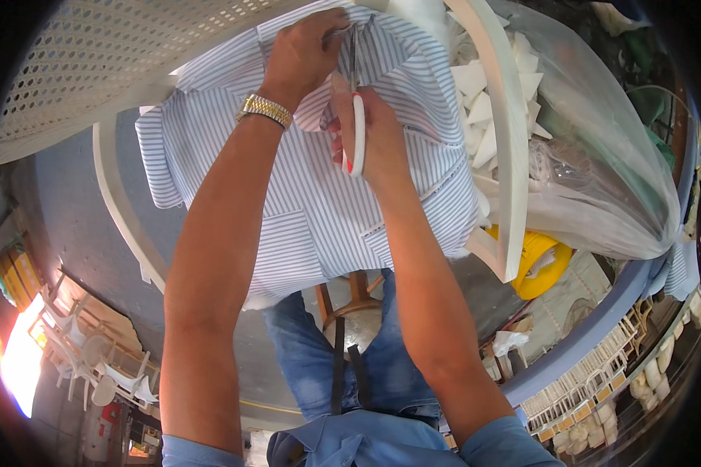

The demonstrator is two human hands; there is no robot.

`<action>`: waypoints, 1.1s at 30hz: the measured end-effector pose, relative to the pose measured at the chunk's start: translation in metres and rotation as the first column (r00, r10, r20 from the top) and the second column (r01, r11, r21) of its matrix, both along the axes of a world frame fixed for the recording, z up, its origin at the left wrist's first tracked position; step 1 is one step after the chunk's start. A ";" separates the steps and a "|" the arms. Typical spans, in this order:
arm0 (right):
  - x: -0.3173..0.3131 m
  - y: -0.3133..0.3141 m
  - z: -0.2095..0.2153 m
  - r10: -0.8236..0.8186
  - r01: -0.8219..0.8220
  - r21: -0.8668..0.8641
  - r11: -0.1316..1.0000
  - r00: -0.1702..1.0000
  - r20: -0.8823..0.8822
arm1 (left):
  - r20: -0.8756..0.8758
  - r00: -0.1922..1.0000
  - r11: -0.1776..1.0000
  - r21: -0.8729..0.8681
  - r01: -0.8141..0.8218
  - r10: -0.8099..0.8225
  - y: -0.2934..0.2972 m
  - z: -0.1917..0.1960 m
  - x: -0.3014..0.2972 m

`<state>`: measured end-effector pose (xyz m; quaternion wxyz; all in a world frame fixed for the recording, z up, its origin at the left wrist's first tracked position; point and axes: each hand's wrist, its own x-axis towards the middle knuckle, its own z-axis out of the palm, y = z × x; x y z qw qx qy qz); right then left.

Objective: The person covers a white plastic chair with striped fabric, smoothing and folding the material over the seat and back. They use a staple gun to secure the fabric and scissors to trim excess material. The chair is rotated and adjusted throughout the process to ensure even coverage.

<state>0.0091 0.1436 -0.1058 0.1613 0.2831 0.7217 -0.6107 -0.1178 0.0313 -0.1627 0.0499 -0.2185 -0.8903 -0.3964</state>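
Note:
Blue-and-white striped fabric [284,187] covers the seat of a white-framed chair in front of me, with folds and seams in it. My right hand [382,140] is closed round a pair of scissors [358,128] with white and red handles. Their blades point away from me, against the fabric near the seat's far edge. Just left of the blades, my left hand [304,54] pinches the fabric; its fingertips are partly hidden. A gold and silver watch [265,110] is on my left wrist.
The chair's woven cane panel [132,62] rises at the far left, and a curved white armrest [510,156] stands at the right. Beyond it, a clear plastic bag [600,156] lies beside white foam pieces [475,97]. A yellow container [541,265] sits lower right. Chair frames [97,354] are stacked lower left.

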 end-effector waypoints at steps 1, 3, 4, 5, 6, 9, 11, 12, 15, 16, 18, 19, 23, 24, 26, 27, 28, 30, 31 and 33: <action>-0.006 -0.003 -0.003 0.004 -0.002 0.023 1.000 0.996 -0.088 | -0.024 1.000 1.000 0.003 0.019 -0.019 -0.002 0.001 -0.005; -0.015 -0.008 -0.005 0.029 -0.023 0.107 0.994 0.998 -0.052 | -0.028 0.998 0.998 -0.010 0.062 -0.062 -0.006 0.002 -0.011; -0.018 -0.009 -0.005 0.018 -0.013 0.084 0.996 0.998 -0.063 | -0.026 0.996 0.996 -0.020 0.086 -0.087 -0.008 0.003 -0.014; -0.022 -0.009 -0.004 0.003 -0.002 0.060 0.998 1.000 -0.029 | -0.022 0.994 0.993 -0.030 0.110 -0.111 -0.010 0.004 -0.016; -0.025 -0.010 -0.003 -0.010 0.010 0.037 0.999 1.000 0.004 | 0.010 0.994 0.993 -0.041 0.111 -0.111 -0.011 0.005 -0.018; -0.034 -0.015 -0.001 -0.031 0.031 0.004 1.000 0.998 0.051 | 0.096 0.990 0.990 -0.085 0.113 -0.105 -0.012 0.010 -0.020; -0.040 -0.020 -0.002 -0.048 0.049 0.098 0.994 0.999 -0.018 | 0.149 0.984 0.985 -0.133 0.112 -0.092 -0.013 0.013 -0.022; -0.042 -0.021 -0.004 -0.051 0.055 0.121 0.991 0.998 -0.035 | 0.147 0.983 0.984 -0.124 0.129 -0.110 -0.013 0.015 -0.023; -0.047 -0.023 -0.009 -0.068 0.072 0.152 0.986 0.997 -0.035 | 0.154 0.977 0.981 -0.103 0.161 -0.144 -0.014 0.018 -0.026; -0.048 -0.024 -0.010 -0.076 0.080 0.151 0.985 0.997 -0.029 | 0.167 0.976 0.982 -0.101 0.160 -0.142 -0.014 0.019 -0.027; -0.050 -0.024 -0.012 -0.093 0.097 0.143 0.985 0.995 -0.032 | 0.195 0.973 0.977 -0.142 0.157 -0.128 -0.014 0.020 -0.029; -0.050 -0.024 -0.012 -0.100 0.104 0.142 0.984 0.994 -0.033 | 0.211 0.971 0.970 -0.186 0.154 -0.114 -0.015 0.021 -0.030; -0.053 -0.027 -0.011 -0.113 0.115 0.156 0.981 0.993 -0.021 | 0.159 0.971 0.966 -0.164 0.202 -0.176 -0.015 0.024 -0.031; -0.053 -0.028 -0.011 -0.118 0.118 0.152 0.981 0.993 -0.014 | 0.151 0.973 0.962 -0.185 0.201 -0.174 -0.015 0.025 -0.031; -0.053 -0.029 -0.009 -0.128 0.126 0.141 0.982 0.992 0.001 | 0.127 0.976 0.953 -0.225 0.204 -0.179 -0.015 0.027 -0.030; -0.054 -0.030 -0.008 -0.133 0.131 0.132 0.983 0.991 0.008 | 0.132 0.976 0.952 -0.230 0.202 -0.175 -0.016 0.027 -0.030; -0.054 -0.030 -0.007 -0.136 0.134 0.134 0.982 0.991 0.004 | 0.133 0.975 0.950 -0.236 0.204 -0.176 -0.016 0.028 -0.030; -0.055 -0.031 -0.006 -0.143 0.142 0.138 0.980 0.990 -0.001 | 0.135 0.975 0.951 -0.232 0.206 -0.178 -0.015 0.029 -0.031; -0.055 -0.031 -0.006 -0.143 0.141 0.137 0.980 0.990 0.005 | 0.137 0.974 0.953 -0.222 0.206 -0.178 -0.015 0.030 -0.031; -0.055 -0.031 -0.005 -0.142 0.138 0.135 0.981 0.990 0.017 | 0.148 0.973 0.953 -0.221 0.208 -0.178 -0.015 0.031 -0.032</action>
